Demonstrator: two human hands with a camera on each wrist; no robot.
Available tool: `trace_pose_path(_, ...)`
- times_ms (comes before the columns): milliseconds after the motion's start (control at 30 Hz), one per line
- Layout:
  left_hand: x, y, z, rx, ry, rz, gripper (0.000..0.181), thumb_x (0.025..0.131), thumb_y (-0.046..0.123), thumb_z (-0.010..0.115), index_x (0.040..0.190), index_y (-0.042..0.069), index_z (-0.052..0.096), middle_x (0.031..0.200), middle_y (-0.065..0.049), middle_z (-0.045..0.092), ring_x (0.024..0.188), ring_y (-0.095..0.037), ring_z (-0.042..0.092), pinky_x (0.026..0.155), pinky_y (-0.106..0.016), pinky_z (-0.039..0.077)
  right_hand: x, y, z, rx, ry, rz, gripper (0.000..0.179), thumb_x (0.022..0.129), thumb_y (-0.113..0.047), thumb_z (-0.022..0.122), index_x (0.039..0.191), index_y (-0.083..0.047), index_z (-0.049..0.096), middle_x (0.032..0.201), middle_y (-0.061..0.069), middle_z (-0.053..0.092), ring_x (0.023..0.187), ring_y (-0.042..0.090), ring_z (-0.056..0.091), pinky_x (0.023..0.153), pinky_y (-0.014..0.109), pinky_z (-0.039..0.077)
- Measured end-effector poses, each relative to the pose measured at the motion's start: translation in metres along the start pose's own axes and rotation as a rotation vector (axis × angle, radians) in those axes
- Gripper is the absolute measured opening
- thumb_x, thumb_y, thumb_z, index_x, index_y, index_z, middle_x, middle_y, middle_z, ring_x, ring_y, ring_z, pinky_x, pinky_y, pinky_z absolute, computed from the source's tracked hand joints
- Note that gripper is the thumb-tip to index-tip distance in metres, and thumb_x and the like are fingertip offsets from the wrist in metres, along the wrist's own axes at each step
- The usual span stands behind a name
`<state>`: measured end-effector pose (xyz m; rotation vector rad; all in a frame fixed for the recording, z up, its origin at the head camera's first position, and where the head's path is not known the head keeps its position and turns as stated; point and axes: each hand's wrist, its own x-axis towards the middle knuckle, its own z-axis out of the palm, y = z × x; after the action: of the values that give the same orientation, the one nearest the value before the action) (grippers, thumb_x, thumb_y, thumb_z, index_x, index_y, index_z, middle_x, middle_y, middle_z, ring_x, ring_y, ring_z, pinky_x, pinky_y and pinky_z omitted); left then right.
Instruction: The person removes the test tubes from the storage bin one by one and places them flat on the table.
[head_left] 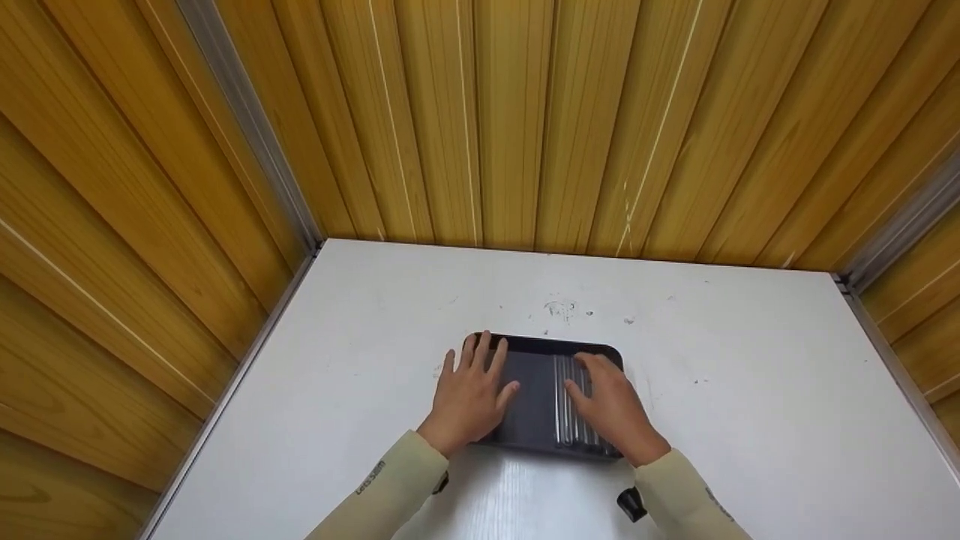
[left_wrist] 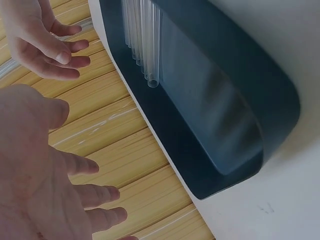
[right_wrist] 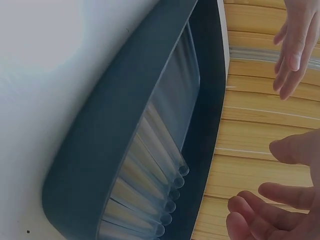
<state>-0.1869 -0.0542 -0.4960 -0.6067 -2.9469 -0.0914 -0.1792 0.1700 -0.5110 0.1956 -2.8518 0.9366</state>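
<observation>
A dark, shallow rectangular tray (head_left: 529, 405) sits on the white table. Several clear glass tubes, like test tubes (head_left: 568, 405), lie side by side along its right part; their rounded ends show in the right wrist view, where the tubes (right_wrist: 145, 175) run parallel. Over the tray's left side hovers my left hand (head_left: 471, 397), fingers straight and spread, holding nothing. My right hand (head_left: 613, 405) hangs above the tubes with fingers loosely bent and thumb apart. Both wrist views show space between each palm and the tray (left_wrist: 260, 100).
The white table (head_left: 360, 360) carries small dark marks behind the tray. Wood-patterned panels (head_left: 510, 127) wall it in at the back and both sides, with metal posts (head_left: 255, 120) at the corners. A small black object (head_left: 631, 504) shows by the right sleeve.
</observation>
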Motion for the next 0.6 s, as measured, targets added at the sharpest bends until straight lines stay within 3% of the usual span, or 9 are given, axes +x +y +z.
trace_pose_path(233,-0.005,-0.004,0.007,0.005,-0.01,-0.016,0.065,0.101,0.054,0.033,0.153,0.015,0.03,0.157,-0.014,0.03,0.145,-0.034,0.029,0.11,-0.056,0.034,-0.002,-0.001,0.006,0.016,0.013,0.005,0.044,0.09,-0.02,0.068,0.128,-0.001,0.057,0.116,0.012,0.062,0.101,0.024,0.061,0.084,0.039,0.052)
trace_pose_path(600,-0.012,-0.009,0.017,-0.001,0.009,-0.036,0.063,0.1,0.051,0.039,0.15,0.012,0.036,0.154,-0.016,0.035,0.141,-0.034,0.037,0.107,-0.056,0.036,-0.002,0.001,0.012,0.035,-0.01,0.036,0.043,0.09,-0.021,0.068,0.127,-0.001,0.058,0.12,0.014,0.062,0.108,0.026,0.062,0.089,0.042,0.052)
